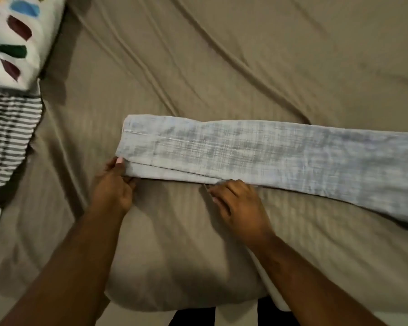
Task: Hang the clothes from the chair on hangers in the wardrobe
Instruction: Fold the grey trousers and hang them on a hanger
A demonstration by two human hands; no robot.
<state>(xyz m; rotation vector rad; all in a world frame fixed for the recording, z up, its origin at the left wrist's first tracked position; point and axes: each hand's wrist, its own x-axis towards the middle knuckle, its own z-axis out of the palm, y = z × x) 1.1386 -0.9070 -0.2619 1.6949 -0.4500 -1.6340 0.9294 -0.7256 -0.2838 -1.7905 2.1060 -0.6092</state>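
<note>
Hands: two, one left hand (112, 187) and one right hand (238, 203), both at the near edge of the blue cloth.
Forearms: two, both bare.
Light blue garment (268, 151): one, folded into a long strip, with its right end cut off by the frame edge.
Striped garment (7, 142): one, grey and white, at the left edge.
Pillow (17, 36): one, white with coloured patches, too blurred and cropped for a sure count of the patches.
Bed (221, 55): one, covered by one tan sheet.

Dim warm light, soft forearm shadows, slight blur, perhaps edge warping.
</note>
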